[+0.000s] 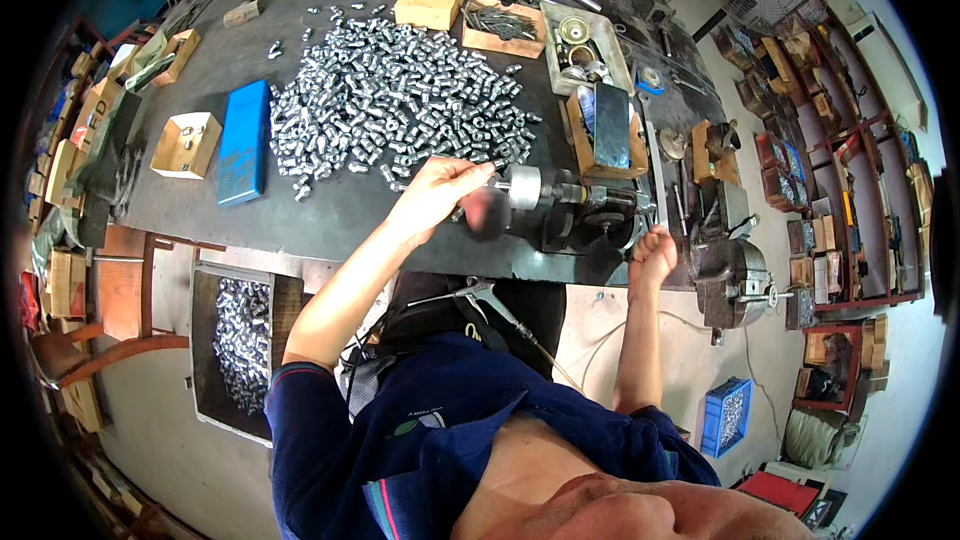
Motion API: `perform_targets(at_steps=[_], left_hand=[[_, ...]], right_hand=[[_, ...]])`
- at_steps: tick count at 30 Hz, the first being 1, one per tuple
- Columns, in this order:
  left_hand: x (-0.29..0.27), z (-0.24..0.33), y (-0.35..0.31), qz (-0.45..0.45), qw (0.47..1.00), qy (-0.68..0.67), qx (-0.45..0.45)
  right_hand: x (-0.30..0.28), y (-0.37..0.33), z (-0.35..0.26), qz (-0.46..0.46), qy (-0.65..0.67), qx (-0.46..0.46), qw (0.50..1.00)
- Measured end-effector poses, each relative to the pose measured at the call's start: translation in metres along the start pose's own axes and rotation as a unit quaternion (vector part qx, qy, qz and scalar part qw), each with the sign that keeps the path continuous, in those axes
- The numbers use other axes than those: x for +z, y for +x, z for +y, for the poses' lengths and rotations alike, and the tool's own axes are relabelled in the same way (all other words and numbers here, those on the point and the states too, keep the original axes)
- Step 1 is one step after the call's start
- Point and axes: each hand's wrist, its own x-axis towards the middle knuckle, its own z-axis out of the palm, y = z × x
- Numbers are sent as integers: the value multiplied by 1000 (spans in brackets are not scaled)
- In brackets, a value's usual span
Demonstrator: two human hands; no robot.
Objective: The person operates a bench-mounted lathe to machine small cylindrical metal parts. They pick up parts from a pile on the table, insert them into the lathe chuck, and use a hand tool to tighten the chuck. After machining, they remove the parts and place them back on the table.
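Pinched narrow beside the silver cylindrical metal chuck (524, 187), your left hand (436, 199) hides any held part; grasp the small shiny silver metal fittings (400, 90), heaped beyond, by their sides: likely rigid, light, slippery.

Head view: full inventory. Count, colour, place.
Small cylindrical metal fittings: many, silver, bench heap.
Metal spindle machine: 1, silver, bench front edge.
Flat workbench: 1, dark grey, centre.
Long rectangular box: 1, blue, left of heap.
Closed rectangular box: 1, tan, behind heap.
Open cardboard box of thin rods: 1, tan, beside it.
Bench vise: 1, grey metal, right corner.
Air gun: 1, silver, below bench edge.
Deep open crate: 1, grey, lower left.
Plastic crate: 1, blue, lower right.
Loaded shelving: count unclear, dark red, right.
Smaller clutter: uncountable, mixed, bench right.
Left hand: 1, bare, machine's left end.
Right hand: 1, bare, machine's right end.
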Motion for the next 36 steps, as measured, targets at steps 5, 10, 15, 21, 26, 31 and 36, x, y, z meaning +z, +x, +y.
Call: perform_targets(at_steps=[5,10,15,21,26,31,36], left_hand=[[-9,-1,0,1,1000,-3,-13],[-67,-3,-61,131,989,68,-33],[-150,-24,-177,366,914,143,-104],[-214,-57,-295,396,584,691,-159],[-162,-20,-190,325,764,556,-42],[-106,-26,-63,176,794,570,117],[-95,-38,-31,135,758,637,26]], right_hand=[[22,79,30,-15,-261,-220,940],[85,63,-20,-33,-126,-154,979],[70,25,-54,-119,66,-163,977],[28,-23,-50,-136,50,-114,983],[-6,-7,-1,-50,32,-18,998],[1,26,20,26,-20,13,999],[2,16,18,4,12,15,1000]])
